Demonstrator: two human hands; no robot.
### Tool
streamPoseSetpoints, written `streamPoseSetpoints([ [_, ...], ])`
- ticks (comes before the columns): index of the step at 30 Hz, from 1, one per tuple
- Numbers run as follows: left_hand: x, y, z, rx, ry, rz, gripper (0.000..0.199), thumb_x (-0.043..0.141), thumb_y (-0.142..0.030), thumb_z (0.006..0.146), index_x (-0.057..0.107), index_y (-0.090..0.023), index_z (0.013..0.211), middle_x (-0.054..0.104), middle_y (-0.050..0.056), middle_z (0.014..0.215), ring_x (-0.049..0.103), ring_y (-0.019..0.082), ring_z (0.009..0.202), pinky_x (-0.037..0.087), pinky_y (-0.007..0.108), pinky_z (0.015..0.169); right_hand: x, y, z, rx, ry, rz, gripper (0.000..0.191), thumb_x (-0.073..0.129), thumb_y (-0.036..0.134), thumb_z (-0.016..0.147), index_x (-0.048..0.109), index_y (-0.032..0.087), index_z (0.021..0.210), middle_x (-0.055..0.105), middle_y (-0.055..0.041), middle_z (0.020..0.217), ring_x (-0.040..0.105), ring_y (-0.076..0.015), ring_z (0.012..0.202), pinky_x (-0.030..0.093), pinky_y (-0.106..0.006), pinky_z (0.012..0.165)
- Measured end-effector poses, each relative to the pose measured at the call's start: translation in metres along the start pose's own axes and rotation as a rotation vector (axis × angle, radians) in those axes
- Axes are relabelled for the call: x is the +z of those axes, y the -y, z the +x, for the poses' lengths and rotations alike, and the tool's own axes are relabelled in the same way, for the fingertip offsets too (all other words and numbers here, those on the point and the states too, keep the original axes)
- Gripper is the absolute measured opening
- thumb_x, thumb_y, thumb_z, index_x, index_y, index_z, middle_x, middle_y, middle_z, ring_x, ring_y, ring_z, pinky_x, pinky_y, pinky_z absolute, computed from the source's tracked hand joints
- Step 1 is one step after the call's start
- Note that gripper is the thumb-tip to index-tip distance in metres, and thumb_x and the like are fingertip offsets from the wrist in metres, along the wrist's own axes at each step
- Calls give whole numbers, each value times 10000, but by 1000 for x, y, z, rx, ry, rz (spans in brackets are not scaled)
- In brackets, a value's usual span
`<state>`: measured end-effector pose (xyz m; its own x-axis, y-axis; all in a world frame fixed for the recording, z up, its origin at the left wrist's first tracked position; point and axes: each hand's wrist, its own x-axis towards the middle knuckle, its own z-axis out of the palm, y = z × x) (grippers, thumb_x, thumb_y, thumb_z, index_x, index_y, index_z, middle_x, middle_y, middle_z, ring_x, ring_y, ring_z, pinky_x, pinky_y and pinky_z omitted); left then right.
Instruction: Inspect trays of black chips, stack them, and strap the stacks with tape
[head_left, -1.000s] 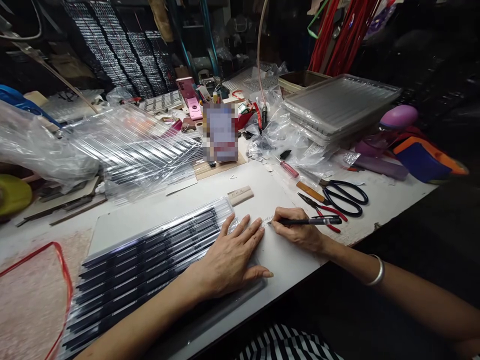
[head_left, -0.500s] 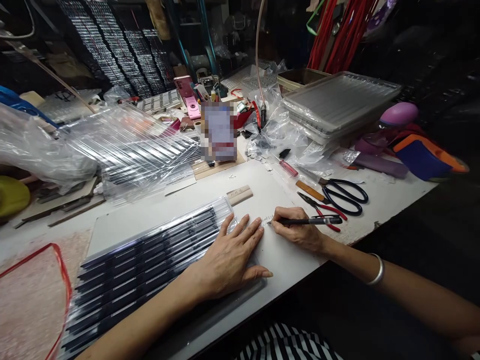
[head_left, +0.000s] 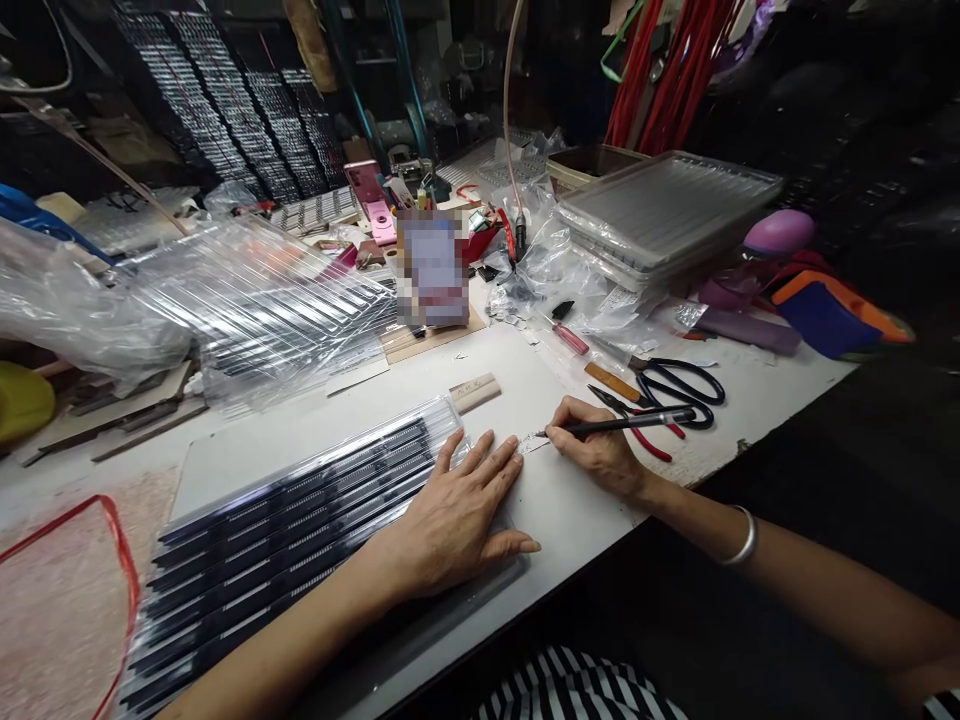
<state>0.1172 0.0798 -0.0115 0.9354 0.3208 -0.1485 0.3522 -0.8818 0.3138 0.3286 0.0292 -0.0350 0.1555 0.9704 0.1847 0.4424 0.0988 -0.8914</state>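
Right grip (head_left: pixel 600 455) pinched around black pen (head_left: pixel 630 420), nib (head_left: pixel 541 434) poking out leftward; left grip (head_left: pixel 454 515) flat, splayed.

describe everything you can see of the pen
The pen is slim and black, with a greyish band near its rear end; it looks like plastic. The right hand grips it near the tip. It slants, rear end up and to the right, tip by small handwriting; whether it touches is unclear.

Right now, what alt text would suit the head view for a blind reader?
A bare right hand holds a slim black pen over a white tabletop, tip by tiny handwriting; the bare left hand lies partly over a clear plastic tray of long black strips. Red-handled pliers lie nearby.
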Motion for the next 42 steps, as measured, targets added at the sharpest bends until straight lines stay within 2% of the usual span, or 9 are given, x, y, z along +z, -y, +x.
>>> streamPoseSetpoints([
  [5,-1,0,-1,-4,15,1,805,256,-702,828,288,-167,1428,264,105,1499,169,330,1388,70,557,1114,0,-1,-1,16,-34,21,181,526,239,782,442,199,627,442,43,558,388,-105,530,319,-250,510],
  [14,0,0,-1,-5,7,-14,839,278,-718,806,287,-154,1427,262,112,1498,174,332,1386,79,573,1111,-2,-6,-1,77,5,97,270,548,317,829,428,207,614,402,58,497,351,-98,473,298,-256,476],
  [21,-3,-2,1,-15,20,-21,847,266,-725,802,304,-146,1420,267,116,1495,189,337,1381,90,579,1109,-4,-5,-1,19,113,51,107,572,286,812,530,199,764,556,10,682,491,-130,626,385,-263,578],
  [27,-1,-2,0,-20,33,-28,862,248,-738,794,302,-151,1423,260,114,1499,175,338,1385,62,571,1112,-3,-3,-1,0,135,-56,145,526,193,762,477,196,625,481,33,553,418,-110,530,331,-253,512],
  [34,0,-1,0,-11,21,-17,850,263,-727,801,290,-153,1427,253,113,1502,183,334,1384,60,563,1114,-1,-3,-2,-79,148,-147,186,510,189,777,445,194,603,458,39,544,395,-96,518,322,-244,519],
  [42,-1,-1,1,-14,27,-12,859,252,-732,800,289,-147,1427,263,118,1499,183,339,1383,66,565,1112,0,-2,-1,-77,163,-139,198,508,184,773,435,192,588,440,44,525,379,-91,505,311,-238,503],
])
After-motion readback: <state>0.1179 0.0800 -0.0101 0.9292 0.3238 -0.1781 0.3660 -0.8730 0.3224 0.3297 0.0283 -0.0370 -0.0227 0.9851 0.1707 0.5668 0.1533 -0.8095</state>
